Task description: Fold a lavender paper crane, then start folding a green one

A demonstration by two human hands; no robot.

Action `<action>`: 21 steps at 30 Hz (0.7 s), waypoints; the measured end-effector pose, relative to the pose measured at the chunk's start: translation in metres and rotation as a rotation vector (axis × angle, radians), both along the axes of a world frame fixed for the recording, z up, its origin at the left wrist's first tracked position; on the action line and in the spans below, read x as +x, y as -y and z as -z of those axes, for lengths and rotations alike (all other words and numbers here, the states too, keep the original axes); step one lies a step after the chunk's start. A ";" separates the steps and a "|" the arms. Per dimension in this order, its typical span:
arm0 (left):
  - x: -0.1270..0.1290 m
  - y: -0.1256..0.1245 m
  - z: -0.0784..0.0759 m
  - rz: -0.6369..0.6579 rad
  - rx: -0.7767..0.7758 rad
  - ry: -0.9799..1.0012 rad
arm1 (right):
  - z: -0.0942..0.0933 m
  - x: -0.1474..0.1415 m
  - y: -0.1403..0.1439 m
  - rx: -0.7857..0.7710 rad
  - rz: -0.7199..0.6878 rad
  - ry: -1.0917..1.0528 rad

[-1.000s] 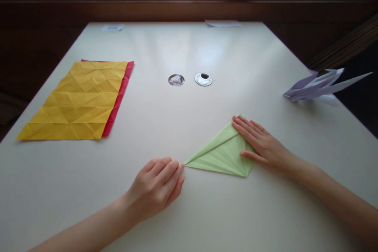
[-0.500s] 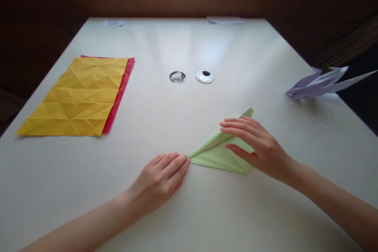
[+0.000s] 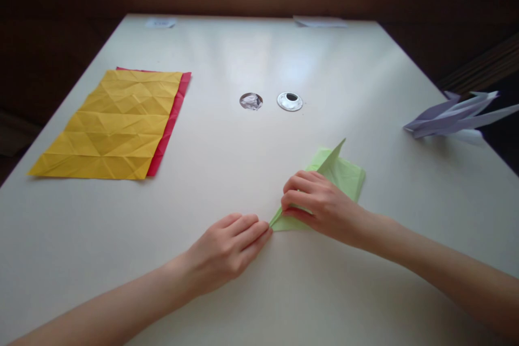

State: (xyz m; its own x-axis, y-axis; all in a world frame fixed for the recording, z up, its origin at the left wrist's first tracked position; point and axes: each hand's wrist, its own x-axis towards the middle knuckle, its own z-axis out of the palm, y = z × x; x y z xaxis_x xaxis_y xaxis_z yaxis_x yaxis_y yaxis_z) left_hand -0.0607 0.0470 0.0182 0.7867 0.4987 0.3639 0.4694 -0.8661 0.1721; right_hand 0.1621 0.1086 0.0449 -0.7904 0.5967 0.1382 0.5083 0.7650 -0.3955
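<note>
One folded light-green paper sheet [image 3: 343, 173] lies on the white desk [image 3: 259, 292] toward the near edge, right of the middle, with one flap standing up to a point. The right hand [image 3: 320, 205] rests on the sheet, its fingers curled and pinching a layer of the green paper near the sheet's near-left tip. The left hand [image 3: 229, 248] lies flat on the desk just beside that tip, fingers loosely bent and together, their ends touching or all but touching the paper point; they grip nothing. Toward the left edge lie two flat creased sheets, one yellow paper sheet [image 3: 111, 127] on top of one red paper sheet [image 3: 172, 116], of which only a strip shows along the right side. At the right edge sits one pale-purple folded paper figure [image 3: 454, 116], its points reaching past the edge. Near the desk's middle are two round cable holes [image 3: 290, 101], side by side. Two small white slips [image 3: 320, 21] lie at the far edge. Bare desk lies between the hands and the yellow sheet, and from the holes to the far edge.
</note>
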 end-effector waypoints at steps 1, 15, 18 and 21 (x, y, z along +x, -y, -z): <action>0.000 -0.001 0.000 0.018 -0.013 -0.003 | -0.001 0.000 -0.001 -0.004 -0.021 0.022; 0.004 -0.005 -0.002 -0.098 -0.056 -0.017 | -0.007 0.006 -0.002 0.137 -0.231 0.205; 0.004 -0.005 -0.002 -0.100 -0.050 -0.015 | -0.004 0.009 0.002 0.157 -0.232 0.157; 0.004 -0.004 -0.002 -0.098 -0.048 -0.014 | -0.001 0.012 0.005 0.188 -0.234 0.110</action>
State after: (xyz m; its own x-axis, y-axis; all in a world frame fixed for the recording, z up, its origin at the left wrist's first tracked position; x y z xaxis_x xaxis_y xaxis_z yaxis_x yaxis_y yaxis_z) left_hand -0.0562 0.0511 0.0202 0.7379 0.5905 0.3267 0.5545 -0.8065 0.2052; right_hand 0.1743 0.1038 0.0459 -0.9196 0.3688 0.1354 0.3415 0.9208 -0.1885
